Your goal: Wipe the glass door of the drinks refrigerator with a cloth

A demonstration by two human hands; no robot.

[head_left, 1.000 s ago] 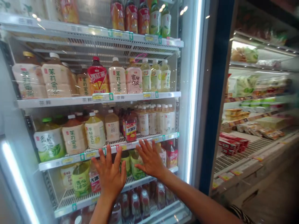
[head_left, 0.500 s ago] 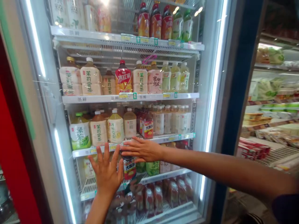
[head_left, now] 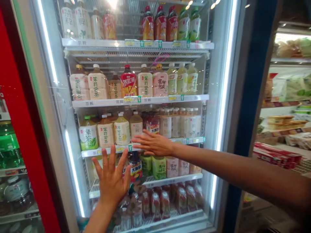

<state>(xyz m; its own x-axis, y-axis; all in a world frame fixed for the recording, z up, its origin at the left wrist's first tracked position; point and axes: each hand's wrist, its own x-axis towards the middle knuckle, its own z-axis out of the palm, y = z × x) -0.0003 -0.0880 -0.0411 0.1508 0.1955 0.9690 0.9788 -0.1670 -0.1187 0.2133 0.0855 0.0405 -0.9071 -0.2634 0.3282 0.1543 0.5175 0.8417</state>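
Observation:
My left hand (head_left: 112, 179) is raised, palm forward and fingers spread, at the glass front of a drinks fridge (head_left: 224, 97). To its right my right hand (head_left: 154, 143) stretches in from the side, fingers extended and nothing held. Whether either palm touches the glass I cannot tell. Behind the right hand stand a pale-labelled tea bottle (head_left: 136, 124) and a dark bottle with a red and yellow label (head_left: 153, 124). Another dark bottle (head_left: 136, 170) shows on the shelf below, just right of my left hand. A green-capped bottle (head_left: 88, 136) stands up and left of that hand.
Several white wire shelves (head_left: 97, 103) hold rows of bottles. Lit strips (head_left: 73, 171) run down the fridge's sides. At left is a red frame (head_left: 31, 145) with green bottles (head_left: 9, 145) beyond it; at right, open shelves carry red boxes (head_left: 277, 155) and packaged food.
The view has turned slightly left, so more of the green bottles at left shows. My right hand sits a little higher and further right in the picture. Both hands stay spread.

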